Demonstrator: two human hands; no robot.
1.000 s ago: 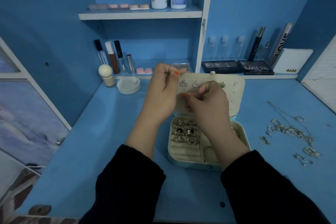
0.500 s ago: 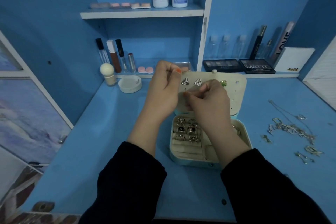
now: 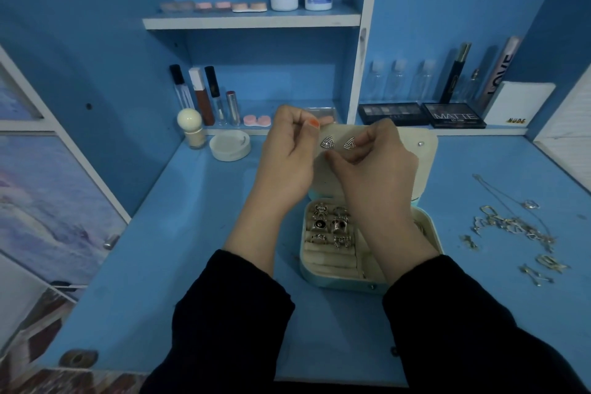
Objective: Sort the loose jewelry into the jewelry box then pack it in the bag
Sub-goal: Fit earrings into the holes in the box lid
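Cream earring panel [image 3: 406, 135] is pinched at its far-left corner by the left hand [image 3: 287, 166]; a triangular stud [image 3: 348, 144] is gripped by the right hand [image 3: 377, 176], at its far-left fingertips.

1 view only: head-worn, wide-angle. Looks forward and down from near edge of table [image 3: 192, 233], close above jewelry box [image 3: 335, 280] at frame centre; shelf [image 3: 249, 22] behind box fills top, sleeves [image 3: 230, 313] below box at bottom.

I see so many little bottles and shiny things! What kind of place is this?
Probably a vanity desk at home: makeup palettes and lip gloss tubes sit in its blue shelves, and an open jewelry box sits on it beside loose jewelry.
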